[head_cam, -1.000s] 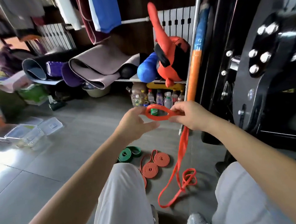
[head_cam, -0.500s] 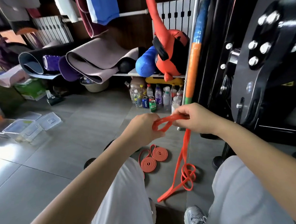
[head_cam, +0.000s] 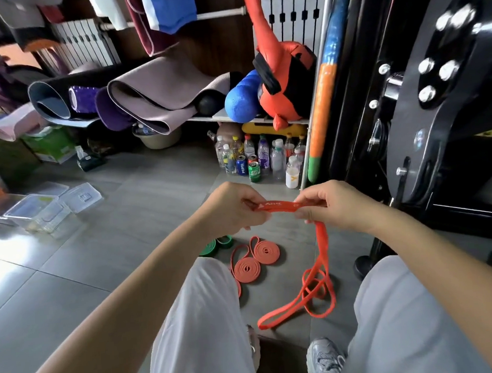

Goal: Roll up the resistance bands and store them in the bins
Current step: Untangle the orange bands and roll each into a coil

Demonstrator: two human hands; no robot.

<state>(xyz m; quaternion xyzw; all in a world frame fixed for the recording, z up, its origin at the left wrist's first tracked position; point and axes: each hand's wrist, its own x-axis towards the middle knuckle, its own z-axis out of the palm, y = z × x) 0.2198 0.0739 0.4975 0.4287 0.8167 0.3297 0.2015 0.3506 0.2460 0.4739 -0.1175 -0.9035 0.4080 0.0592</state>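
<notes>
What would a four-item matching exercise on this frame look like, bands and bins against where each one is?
1 long orange band
2 coiled orange bands
3 green band
4 clear bins

A floor, far left
B floor, between green band and trailing tail
C pinched by left hand and right hand, tail on floor
D floor, peeking out beneath left hand

Pairs: 1-C, 2-B, 3-D, 4-A

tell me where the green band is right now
In the head view the green band lies on the floor just below the left hand, immediately left of the coiled orange bands.
</notes>
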